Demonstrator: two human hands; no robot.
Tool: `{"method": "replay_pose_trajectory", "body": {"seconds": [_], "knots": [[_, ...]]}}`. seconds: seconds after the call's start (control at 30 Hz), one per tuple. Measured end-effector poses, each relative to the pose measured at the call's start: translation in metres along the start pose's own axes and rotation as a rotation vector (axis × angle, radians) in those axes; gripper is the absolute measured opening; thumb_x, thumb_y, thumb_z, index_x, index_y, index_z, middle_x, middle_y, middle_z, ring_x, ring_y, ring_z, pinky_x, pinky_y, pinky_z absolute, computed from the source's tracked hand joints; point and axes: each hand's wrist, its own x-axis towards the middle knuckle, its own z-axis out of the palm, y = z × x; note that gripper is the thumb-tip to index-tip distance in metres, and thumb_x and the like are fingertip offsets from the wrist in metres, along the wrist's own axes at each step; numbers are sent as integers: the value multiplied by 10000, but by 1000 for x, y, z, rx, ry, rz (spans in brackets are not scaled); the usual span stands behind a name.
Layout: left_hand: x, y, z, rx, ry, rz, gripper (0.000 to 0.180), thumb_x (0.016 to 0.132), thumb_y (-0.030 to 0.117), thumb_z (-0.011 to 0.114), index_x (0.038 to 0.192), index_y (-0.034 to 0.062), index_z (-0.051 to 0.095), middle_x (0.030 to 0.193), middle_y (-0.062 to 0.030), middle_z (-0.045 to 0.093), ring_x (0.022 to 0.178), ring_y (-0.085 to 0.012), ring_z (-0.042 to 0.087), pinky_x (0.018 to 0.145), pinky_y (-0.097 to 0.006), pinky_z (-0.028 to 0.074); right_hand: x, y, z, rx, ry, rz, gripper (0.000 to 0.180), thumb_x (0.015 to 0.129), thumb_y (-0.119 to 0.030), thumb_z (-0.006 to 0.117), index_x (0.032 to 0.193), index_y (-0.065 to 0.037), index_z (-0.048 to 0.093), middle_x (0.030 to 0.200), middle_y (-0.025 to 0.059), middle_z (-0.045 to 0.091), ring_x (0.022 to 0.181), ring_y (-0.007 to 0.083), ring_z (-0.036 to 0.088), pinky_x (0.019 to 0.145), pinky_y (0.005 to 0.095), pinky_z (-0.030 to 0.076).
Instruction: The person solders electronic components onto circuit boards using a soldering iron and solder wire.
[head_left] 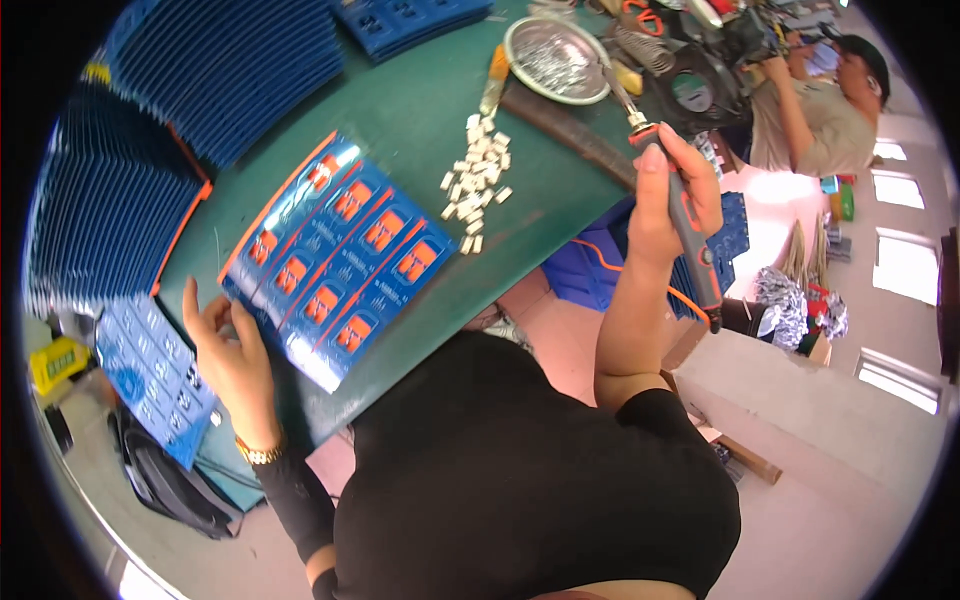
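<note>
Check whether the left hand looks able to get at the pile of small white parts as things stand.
Probably yes: the left hand rests at the blue panel's near corner, and the white parts lie uncovered just past it. It would reach over the panel.

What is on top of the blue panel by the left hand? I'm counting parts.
The blue panel carries eight orange pieces in two rows. Glare hides its near end, and the table under it is covered.

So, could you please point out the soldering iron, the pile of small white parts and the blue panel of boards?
soldering iron (693, 240), head view, grey-and-orange handle.
white parts (478, 175), head view, pile's middle.
blue panel (340, 255), head view, its centre.
</note>
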Motion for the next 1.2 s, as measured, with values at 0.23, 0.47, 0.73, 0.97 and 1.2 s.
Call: {"method": "replay_pose_trajectory", "body": {"seconds": [0.23, 0.47, 0.73, 0.97, 1.2], "knots": [[-5, -10, 0, 93, -140, -1, 256, 924, 166, 628, 786, -33, 546, 632, -61, 506, 555, -145, 389, 516, -312, 363, 18, 33, 9, -92, 127, -67, 128, 774, 6, 699, 901, -11, 707, 674, 53, 616, 589, 123, 566, 553, 252, 444], [2, -27, -7, -270, -249, -250, 309, 950, 183, 611, 704, 19, 521, 600, 27, 462, 559, -46, 351, 505, -228, 303, 40, 56, -23, -93, 393, 199, 111, 835, -15, 658, 926, 46, 682, 815, 79, 699, 733, 110, 639, 677, 224, 494], [-4, -21, -13, -1177, -236, -370, 142, 960, 91, 535, 1083, 24, 558, 1032, -67, 647, 901, -115, 621, 810, -259, 510, 83, 98, -17, -132, 104, 454, 274, 758, -138, 722, 969, 19, 647, 714, 64, 670, 653, 98, 614, 607, 243, 477], [-18, -4, -8, -1502, -479, -511, 422, 907, 79, 616, 1289, -27, 471, 1235, -125, 600, 1101, -241, 602, 952, -390, 494, 46, 105, -22, 777, 212, 888, 330, 854, -160, 682, 1125, -39, 536, 834, 31, 636, 564, 65, 483, 444, 184, 326], [-18, 12, -7, -1567, -570, -459, 431, 857, 122, 700, 1219, -48, 537, 1187, -156, 631, 1068, -270, 631, 945, -424, 508, -21, -24, 32, 683, -637, 652, 466, 839, -58, 647, 1289, -55, 528, 971, 25, 631, 732, 50, 550, 522, 172, 391]]}}
